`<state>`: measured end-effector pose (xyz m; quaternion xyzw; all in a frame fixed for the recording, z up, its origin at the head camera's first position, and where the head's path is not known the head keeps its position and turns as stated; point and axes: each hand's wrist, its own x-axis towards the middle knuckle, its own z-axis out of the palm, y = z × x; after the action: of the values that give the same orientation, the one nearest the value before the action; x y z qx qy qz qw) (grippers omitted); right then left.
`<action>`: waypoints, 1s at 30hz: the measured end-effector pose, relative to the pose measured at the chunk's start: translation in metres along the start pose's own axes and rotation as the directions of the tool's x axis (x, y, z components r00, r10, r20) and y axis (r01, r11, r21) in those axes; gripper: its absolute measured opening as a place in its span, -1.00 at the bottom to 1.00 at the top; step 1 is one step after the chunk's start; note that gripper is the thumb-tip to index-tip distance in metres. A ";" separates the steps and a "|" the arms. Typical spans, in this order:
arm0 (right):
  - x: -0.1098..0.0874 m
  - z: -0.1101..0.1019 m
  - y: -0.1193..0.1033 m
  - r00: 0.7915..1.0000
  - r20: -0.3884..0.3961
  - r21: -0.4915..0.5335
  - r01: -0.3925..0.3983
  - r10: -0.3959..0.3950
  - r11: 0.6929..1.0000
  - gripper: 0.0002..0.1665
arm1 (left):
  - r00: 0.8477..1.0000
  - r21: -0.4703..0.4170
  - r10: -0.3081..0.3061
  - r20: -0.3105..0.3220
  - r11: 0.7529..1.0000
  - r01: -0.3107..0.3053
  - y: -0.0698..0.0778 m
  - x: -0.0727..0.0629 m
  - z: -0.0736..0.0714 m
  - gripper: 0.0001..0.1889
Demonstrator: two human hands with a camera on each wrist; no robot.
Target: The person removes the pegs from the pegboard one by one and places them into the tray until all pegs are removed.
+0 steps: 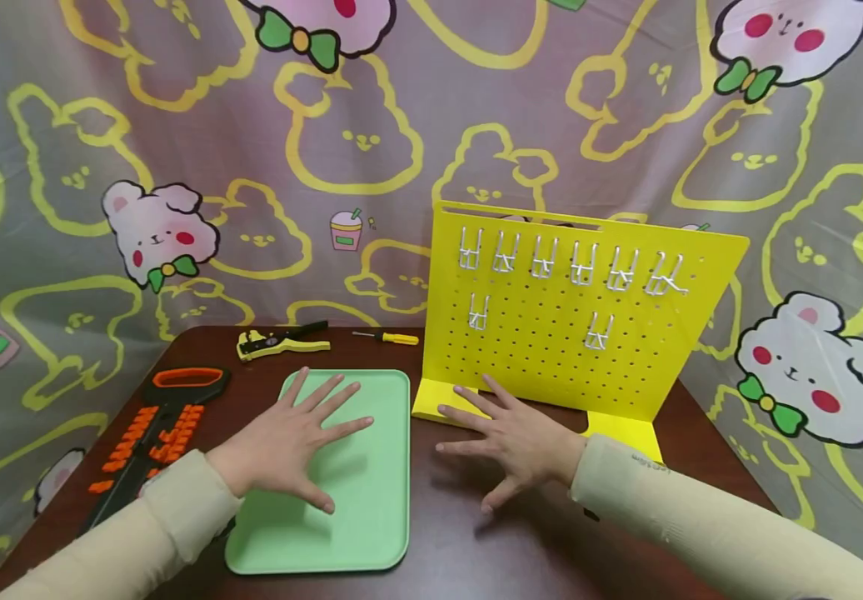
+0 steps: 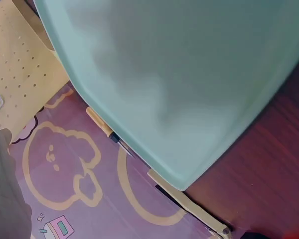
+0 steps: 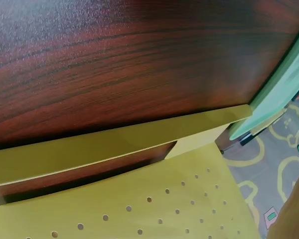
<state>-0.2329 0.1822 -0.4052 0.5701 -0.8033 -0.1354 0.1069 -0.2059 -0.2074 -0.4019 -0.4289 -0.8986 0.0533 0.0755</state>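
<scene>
My left hand [image 1: 285, 442] is spread over the pale green tray [image 1: 367, 533], palm down with fingers apart, holding nothing. Its shadow falls across the tray [image 2: 214, 149] in the left wrist view. To the right, my right hand [image 1: 517, 442] is spread the same way, also with nothing in it. It hovers over the dark wooden table [image 1: 461, 542], in front of the yellow pegboard [image 1: 551, 350], and its fingertips overlap the board's left foot in the head view. Several white metal hooks [image 1: 583, 262] hang on the pegboard, most of them in a row near the top.
Wire strippers [image 1: 296, 346] with yellow and black handles lie behind the tray, beside a yellow-handled screwdriver [image 1: 397, 338]. At the left lies a black rack [image 1: 184, 390] with an orange-rimmed handle and rows of orange clips. A patterned curtain [image 1: 386, 108] surrounds the table's back and sides.
</scene>
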 end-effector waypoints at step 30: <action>-0.100 -0.111 0.081 0.768 -0.344 0.149 -0.524 0.541 0.838 0.16 | 0.967 -0.275 -0.208 -0.145 0.948 0.162 -0.028 0.106 -0.080 0.02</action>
<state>-0.2359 0.2914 -0.2746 0.3362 -0.8992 0.0287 0.2787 -0.2787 -0.1396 -0.3095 -0.3515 -0.9242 -0.1101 0.1006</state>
